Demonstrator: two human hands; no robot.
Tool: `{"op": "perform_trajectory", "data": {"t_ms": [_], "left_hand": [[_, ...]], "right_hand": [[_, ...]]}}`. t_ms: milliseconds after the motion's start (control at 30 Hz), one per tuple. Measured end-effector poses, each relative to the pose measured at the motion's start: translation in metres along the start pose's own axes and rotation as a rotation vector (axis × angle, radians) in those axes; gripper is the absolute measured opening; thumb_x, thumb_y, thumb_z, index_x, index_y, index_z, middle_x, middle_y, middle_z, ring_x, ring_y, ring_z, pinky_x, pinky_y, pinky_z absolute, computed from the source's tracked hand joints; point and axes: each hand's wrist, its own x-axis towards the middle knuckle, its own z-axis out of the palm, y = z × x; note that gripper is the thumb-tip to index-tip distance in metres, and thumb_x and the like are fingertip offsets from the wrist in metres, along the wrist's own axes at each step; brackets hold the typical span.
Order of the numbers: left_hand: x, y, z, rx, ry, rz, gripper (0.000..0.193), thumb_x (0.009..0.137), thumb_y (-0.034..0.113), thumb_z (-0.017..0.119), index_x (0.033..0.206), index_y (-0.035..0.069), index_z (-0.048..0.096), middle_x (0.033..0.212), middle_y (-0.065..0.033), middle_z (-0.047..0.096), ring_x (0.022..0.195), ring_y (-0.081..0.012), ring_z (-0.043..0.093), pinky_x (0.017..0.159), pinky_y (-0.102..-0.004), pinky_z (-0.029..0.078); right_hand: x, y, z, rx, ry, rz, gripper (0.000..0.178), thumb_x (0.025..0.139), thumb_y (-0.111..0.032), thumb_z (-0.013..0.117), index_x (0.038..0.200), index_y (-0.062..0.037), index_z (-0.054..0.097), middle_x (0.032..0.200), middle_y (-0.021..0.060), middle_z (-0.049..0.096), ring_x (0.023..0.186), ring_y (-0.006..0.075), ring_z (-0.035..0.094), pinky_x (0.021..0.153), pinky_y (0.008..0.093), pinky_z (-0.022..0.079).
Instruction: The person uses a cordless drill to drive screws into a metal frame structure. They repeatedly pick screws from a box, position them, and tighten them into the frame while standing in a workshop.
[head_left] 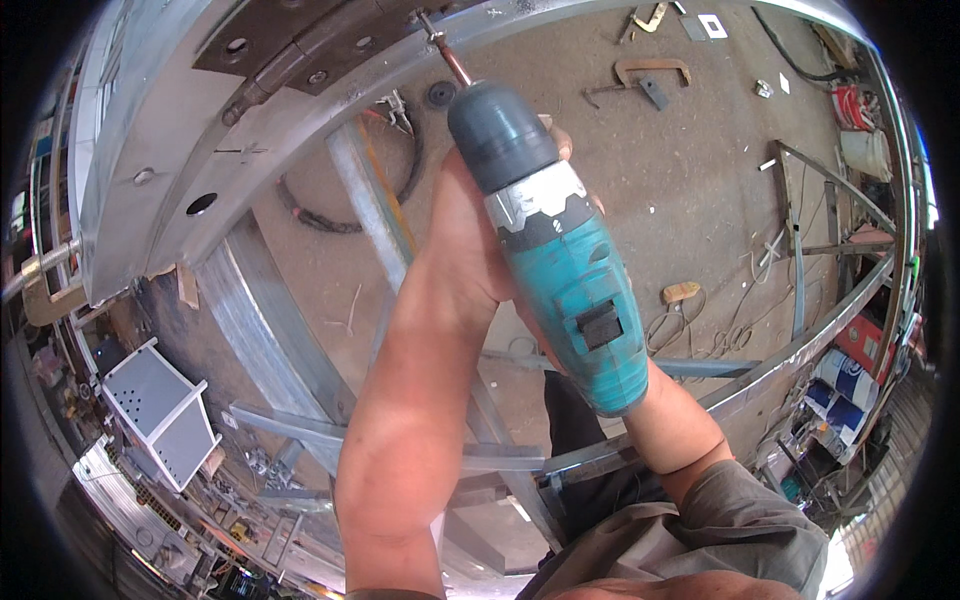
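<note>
Cordless drill [565, 270], teal body with grey chuck, held at centre frame and pointing toward 11 o'clock; its bit [447, 52] meets the edge of a galvanised steel frame [140, 130] at 12 o'clock. Left hand [470, 240] is closed around the front of the drill body, fingers wrapped behind it. Right hand [640, 385] sits at the drill's rear, mostly hidden by the housing; whether its fingers are curled or spread cannot be told.

A rusty brown hinge plate [300, 40] is fixed to the frame just at 10 o'clock of the bit, and two round holes [200, 203] pierce the frame face further along at 9 o'clock. Grey steel bars [370, 200] cross beneath the forearms. A black cable [340, 215] loops on the concrete floor [650, 170] behind them. At 1 o'clock lies a clamp [650, 70]; at 3 o'clock, an angled steel bracket frame [810, 220] and a small wooden block [681, 291]. A grey perforated box [160, 410] stands at 8 o'clock. Blue-and-white cans [840, 385] crowd the 4 o'clock rim.
</note>
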Motion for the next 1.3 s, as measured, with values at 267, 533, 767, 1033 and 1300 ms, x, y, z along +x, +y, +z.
{"op": "perform_trajectory", "data": {"t_ms": [267, 533, 767, 1033, 1300], "left_hand": [[0.0017, 0.0022, -0.0047, 0.016, -0.010, -0.032, 0.035, 0.096, 0.042, 0.055, 0.089, 0.009, 0.065, 0.070, -0.0103, 0.067, 0.060, -0.0287, 0.069, 0.057, -0.0433, 0.058], [0.0029, 0.0017, -0.0059, -0.064, 0.010, -0.027, 0.036, 0.095, 0.043, 0.056, 0.088, 0.009, 0.065, 0.069, -0.0107, 0.067, 0.060, -0.0286, 0.069, 0.057, -0.0432, 0.059], [0.0045, 0.0020, -0.0089, 0.021, -0.011, -0.061, 0.037, 0.095, 0.043, 0.056, 0.087, 0.009, 0.065, 0.069, -0.0110, 0.067, 0.061, -0.0285, 0.070, 0.057, -0.0432, 0.059], [0.0027, 0.0009, -0.0058, 0.002, 0.002, -0.041, 0.035, 0.095, 0.042, 0.056, 0.088, 0.009, 0.065, 0.069, -0.0110, 0.067, 0.060, -0.0290, 0.070, 0.056, -0.0430, 0.059], [-0.0003, -0.0007, 0.0001, -0.045, 0.046, 0.008, 0.033, 0.096, 0.041, 0.055, 0.089, 0.009, 0.064, 0.070, -0.0110, 0.068, 0.060, -0.0298, 0.071, 0.054, -0.0427, 0.059]], "right_hand": [[-0.0007, -0.0017, 0.0004, -0.025, -0.011, -0.006, 0.034, 0.080, -0.009, 0.082, 0.108, -0.0050, 0.064, 0.091, 0.0084, 0.073, 0.078, 0.0176, 0.071, 0.071, 0.0323, 0.057], [-0.0009, -0.0022, 0.0000, -0.052, -0.020, -0.017, 0.034, 0.080, -0.009, 0.082, 0.108, -0.0049, 0.064, 0.091, 0.0085, 0.073, 0.078, 0.0179, 0.071, 0.071, 0.0325, 0.057], [-0.0015, -0.0017, -0.0007, -0.063, -0.025, -0.016, 0.035, 0.079, -0.009, 0.083, 0.108, -0.0049, 0.064, 0.091, 0.0086, 0.073, 0.078, 0.0182, 0.072, 0.071, 0.0326, 0.058], [-0.0022, -0.0010, -0.0021, -0.083, -0.032, -0.024, 0.035, 0.079, -0.009, 0.083, 0.108, -0.0049, 0.064, 0.091, 0.0087, 0.073, 0.079, 0.0186, 0.072, 0.071, 0.0327, 0.058], [-0.0012, 0.0007, -0.0047, -0.106, -0.037, -0.043, 0.035, 0.079, -0.009, 0.083, 0.109, -0.0048, 0.065, 0.091, 0.0088, 0.073, 0.079, 0.0189, 0.072, 0.071, 0.0328, 0.058]]}}
